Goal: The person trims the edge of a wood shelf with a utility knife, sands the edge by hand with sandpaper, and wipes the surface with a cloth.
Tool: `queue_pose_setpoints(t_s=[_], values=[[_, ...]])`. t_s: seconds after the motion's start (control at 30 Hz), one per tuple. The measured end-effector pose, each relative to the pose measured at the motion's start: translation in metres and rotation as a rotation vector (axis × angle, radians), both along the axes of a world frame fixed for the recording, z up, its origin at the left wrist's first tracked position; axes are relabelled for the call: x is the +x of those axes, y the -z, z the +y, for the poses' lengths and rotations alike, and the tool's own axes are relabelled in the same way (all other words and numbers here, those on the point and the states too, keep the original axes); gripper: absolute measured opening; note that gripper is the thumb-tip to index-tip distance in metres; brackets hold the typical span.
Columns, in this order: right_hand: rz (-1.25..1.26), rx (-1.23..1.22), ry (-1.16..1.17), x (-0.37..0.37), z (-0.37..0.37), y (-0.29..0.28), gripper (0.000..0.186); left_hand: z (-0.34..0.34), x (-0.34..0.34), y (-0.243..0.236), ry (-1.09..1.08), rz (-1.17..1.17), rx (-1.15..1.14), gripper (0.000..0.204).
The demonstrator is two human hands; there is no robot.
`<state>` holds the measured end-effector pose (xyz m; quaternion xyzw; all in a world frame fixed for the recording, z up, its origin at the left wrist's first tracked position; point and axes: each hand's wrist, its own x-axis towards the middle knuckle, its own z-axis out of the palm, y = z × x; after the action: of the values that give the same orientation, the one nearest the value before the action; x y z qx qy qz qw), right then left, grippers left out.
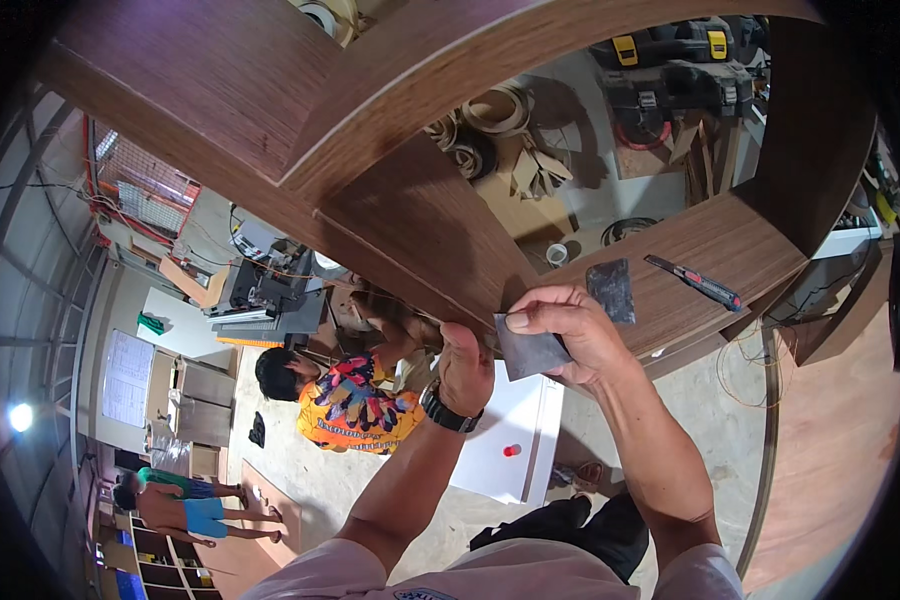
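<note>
My right hand pinches a small dark grey square of sandpaper between thumb and fingers, close to the edge of a brown wood-grain shelf unit. Beside it my left hand, with a black watch on the wrist, is raised against the unit's lower edge. Its thumb is stretched out and it holds nothing that I can see; its other fingers are partly hidden. A second dark sandpaper piece lies on the shelf board beyond my right hand. Right of that rests a red and black utility knife.
A person in a patterned orange shirt works just left of my left arm. Below the unit is a white panel with a red-capped item. Rolls of edging strip and black toolboxes stand behind. Two people are farther left.
</note>
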<state>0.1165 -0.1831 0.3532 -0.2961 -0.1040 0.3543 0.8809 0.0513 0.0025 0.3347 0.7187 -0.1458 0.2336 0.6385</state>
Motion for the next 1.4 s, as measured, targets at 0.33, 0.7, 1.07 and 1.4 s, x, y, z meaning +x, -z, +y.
queue_pose_setpoints(t_s=[0.33,0.7,1.07,1.4], values=[[-0.144,0.061,-0.017,0.006,0.001,-0.068,0.016,-0.015,-0.002,-0.006,-0.086,0.152,0.019,0.049],[-0.132,0.068,0.058,0.004,0.01,-0.088,0.017,-0.016,0.002,-0.009,0.03,0.145,0.024,0.074],[-0.177,0.076,0.051,0.009,0.005,-0.081,0.013,-0.014,0.004,0.002,0.012,0.116,0.045,0.074],[-0.097,-0.033,0.026,-0.002,-0.003,-0.057,0.009,-0.027,-0.005,-0.042,-0.064,0.021,-0.138,0.063]])
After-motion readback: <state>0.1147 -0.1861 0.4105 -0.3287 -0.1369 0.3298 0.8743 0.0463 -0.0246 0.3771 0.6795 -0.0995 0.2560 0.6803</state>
